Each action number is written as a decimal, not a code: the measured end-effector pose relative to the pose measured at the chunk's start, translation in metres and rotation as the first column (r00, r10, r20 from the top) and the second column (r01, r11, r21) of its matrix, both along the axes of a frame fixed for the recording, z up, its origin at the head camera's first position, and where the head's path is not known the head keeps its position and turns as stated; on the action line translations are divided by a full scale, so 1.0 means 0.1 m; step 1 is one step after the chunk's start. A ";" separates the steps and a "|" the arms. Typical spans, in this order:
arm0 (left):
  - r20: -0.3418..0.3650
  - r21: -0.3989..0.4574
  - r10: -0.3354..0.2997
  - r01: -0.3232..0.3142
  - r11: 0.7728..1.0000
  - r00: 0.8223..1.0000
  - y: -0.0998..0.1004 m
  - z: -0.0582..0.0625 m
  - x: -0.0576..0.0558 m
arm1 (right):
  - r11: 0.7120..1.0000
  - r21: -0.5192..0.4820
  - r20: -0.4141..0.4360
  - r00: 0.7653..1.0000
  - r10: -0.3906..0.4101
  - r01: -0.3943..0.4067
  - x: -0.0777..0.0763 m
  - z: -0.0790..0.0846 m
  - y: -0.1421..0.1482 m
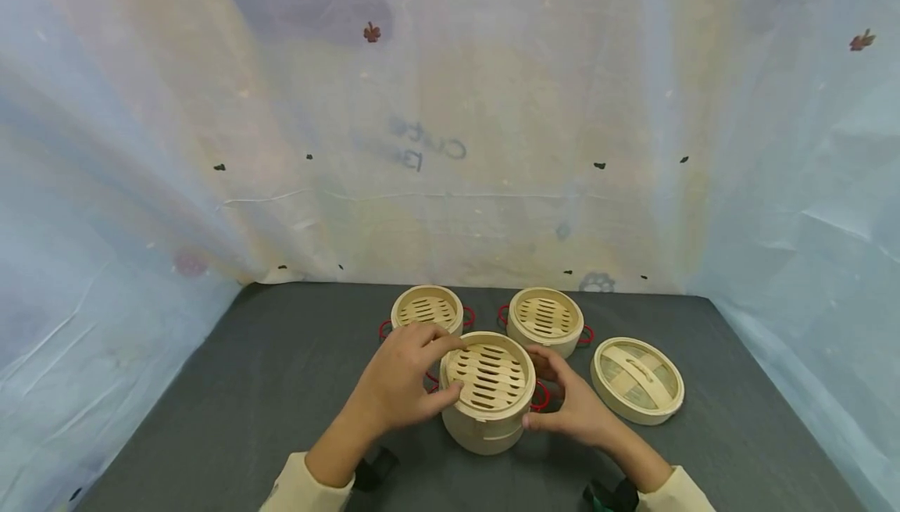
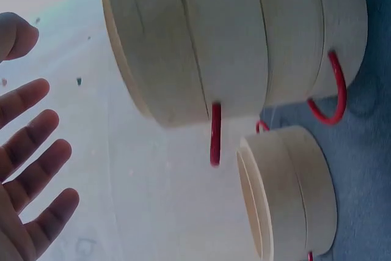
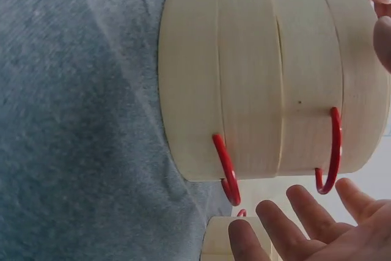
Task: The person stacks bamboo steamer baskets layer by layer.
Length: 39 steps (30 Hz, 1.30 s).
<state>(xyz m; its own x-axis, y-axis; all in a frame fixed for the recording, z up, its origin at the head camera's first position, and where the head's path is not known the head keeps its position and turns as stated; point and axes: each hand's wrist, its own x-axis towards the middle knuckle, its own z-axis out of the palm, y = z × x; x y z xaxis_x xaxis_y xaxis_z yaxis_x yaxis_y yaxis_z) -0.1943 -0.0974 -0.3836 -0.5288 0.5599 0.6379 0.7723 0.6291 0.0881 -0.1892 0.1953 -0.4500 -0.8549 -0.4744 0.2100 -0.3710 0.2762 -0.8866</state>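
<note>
Two bamboo steamer baskets are stacked at the front middle of the table, the upper basket (image 1: 490, 375) on the lower basket (image 1: 480, 439). Slats show inside the top one. Red loop handles stick out from their sides, such as the upper handle (image 3: 337, 151) and lower handle (image 3: 227, 172). My left hand (image 1: 401, 377) is at the stack's upper left, overlapping the rim in the head view; its fingers are spread beside the stack in the left wrist view. On the right side, my right hand (image 1: 578, 412) has its fingers spread around the handles, holding nothing.
Behind the stack stand a back left steamer basket (image 1: 426, 309) and a back right steamer basket (image 1: 544, 316), both with red handles. To the right lies a round bamboo lid (image 1: 657, 395) with a strap across its top. A dark grey cloth (image 1: 232, 418) covers the table.
</note>
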 end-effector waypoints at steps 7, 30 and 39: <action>0.037 0.048 0.028 -0.030 0.998 0.999 -0.10 -0.03 -0.11 | 1.000 -0.008 0.011 1.000 -0.002 0.002 0.01 0.03 -0.01; 0.134 0.102 0.079 -0.093 0.990 0.988 -0.25 -0.34 -0.58 | 1.000 -0.007 -0.016 0.999 -0.029 0.029 0.02 0.03 -0.10; 0.153 0.095 0.105 -0.121 0.988 0.983 -0.31 -0.44 -0.71 | 0.999 0.003 -0.012 0.999 -0.036 0.036 0.02 0.02 -0.11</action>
